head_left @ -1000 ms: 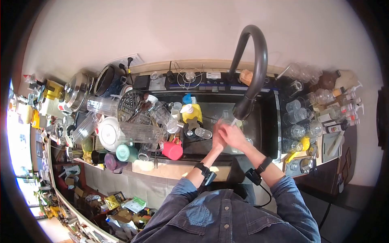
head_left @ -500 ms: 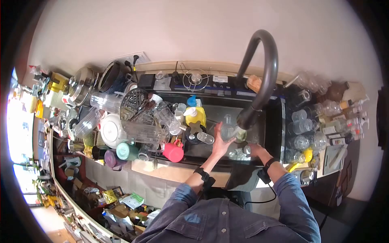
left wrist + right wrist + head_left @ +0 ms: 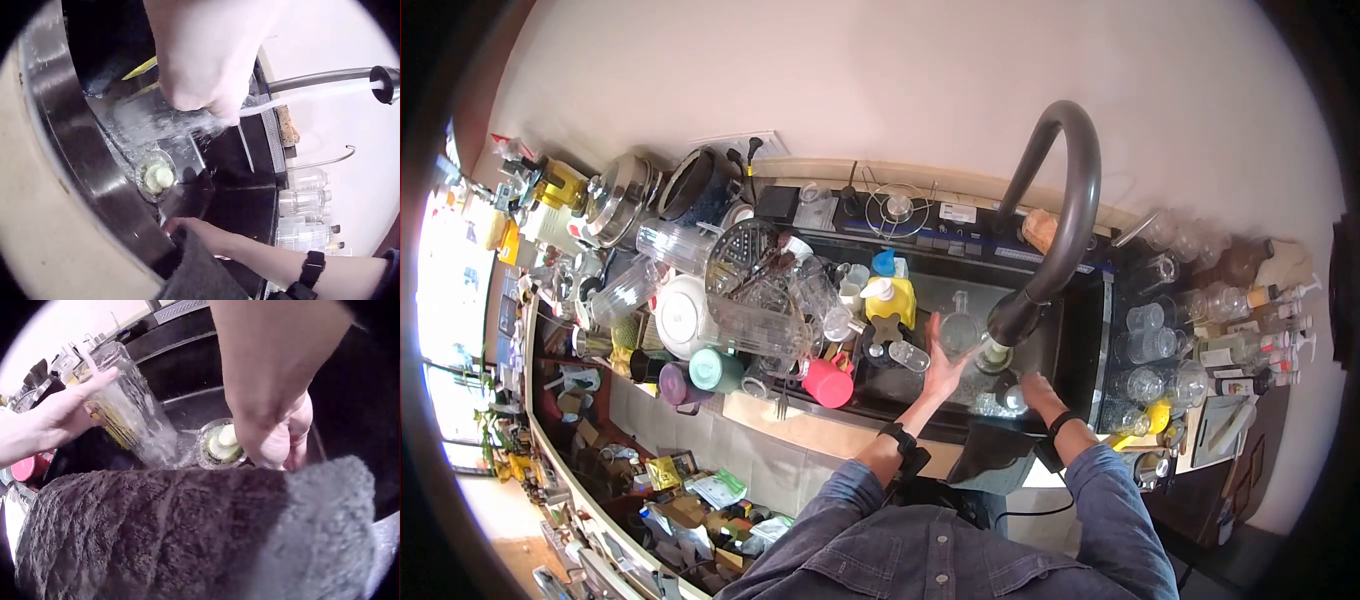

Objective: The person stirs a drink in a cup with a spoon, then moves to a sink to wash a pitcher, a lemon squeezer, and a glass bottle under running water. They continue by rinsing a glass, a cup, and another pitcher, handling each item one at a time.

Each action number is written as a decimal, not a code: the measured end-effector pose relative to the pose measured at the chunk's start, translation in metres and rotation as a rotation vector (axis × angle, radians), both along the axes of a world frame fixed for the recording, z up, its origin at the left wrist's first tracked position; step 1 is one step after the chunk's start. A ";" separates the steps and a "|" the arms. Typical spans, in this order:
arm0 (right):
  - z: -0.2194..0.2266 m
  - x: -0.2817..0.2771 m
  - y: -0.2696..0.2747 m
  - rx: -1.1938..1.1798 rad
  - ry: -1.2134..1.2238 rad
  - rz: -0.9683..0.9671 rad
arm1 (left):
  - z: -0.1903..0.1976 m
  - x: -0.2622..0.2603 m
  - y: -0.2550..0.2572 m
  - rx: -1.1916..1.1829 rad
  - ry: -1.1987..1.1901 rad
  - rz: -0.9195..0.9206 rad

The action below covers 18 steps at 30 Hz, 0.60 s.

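In the head view my left hand [image 3: 943, 368] grips a tall clear glass [image 3: 962, 336] over the dark sink [image 3: 880, 388], beneath the black faucet [image 3: 1084, 215]. The right wrist view shows that glass [image 3: 139, 403] tilted, with the thumb near its rim and water splashing about it. My right hand [image 3: 1040, 391] is low in the sink at its right side. Its fingers look bent in the right wrist view, but I cannot tell whether they hold anything. Beside them sits the drain strainer [image 3: 204, 450] with pale, green-edged slices [image 3: 224, 445] in it.
A dark towel [image 3: 992, 457] hangs over the sink's front edge. Left of the sink stand a yellow soap bottle [image 3: 890, 303], a pink mug [image 3: 828, 383] and a crowded pile of dishes. Clear glasses [image 3: 1152, 345] and bottles line the right counter.
My hands were together under the faucet; they have since parted. The left now holds the clear glass on the left, while the right has moved toward the sink's right front.
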State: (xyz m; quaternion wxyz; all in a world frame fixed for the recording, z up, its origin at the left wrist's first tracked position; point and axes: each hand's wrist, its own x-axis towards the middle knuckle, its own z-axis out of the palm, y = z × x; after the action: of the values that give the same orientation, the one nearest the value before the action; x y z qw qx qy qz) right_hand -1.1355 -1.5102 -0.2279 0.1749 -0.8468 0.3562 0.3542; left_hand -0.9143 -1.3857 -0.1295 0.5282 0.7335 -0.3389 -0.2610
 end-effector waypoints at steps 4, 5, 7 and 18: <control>0.063 0.023 -0.001 -0.182 -0.181 -0.176 | 0.000 -0.007 0.001 0.008 0.017 0.105; 0.083 0.030 0.001 -0.268 -0.284 -0.179 | 0.003 -0.011 -0.001 0.024 0.035 0.158; 0.129 0.049 0.003 -0.275 -0.431 -0.370 | 0.023 -0.016 -0.003 0.297 0.190 0.250; 0.218 0.088 0.047 0.269 -0.887 -1.018 | 0.064 -0.042 -0.019 0.130 1.399 0.150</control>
State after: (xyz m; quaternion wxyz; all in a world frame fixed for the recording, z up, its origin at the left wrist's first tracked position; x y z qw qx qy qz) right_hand -1.0478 -1.4634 -0.0101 0.5522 -0.6101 0.5573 -0.1111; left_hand -0.9559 -1.4047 -0.0653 0.5937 0.4452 0.1480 -0.6537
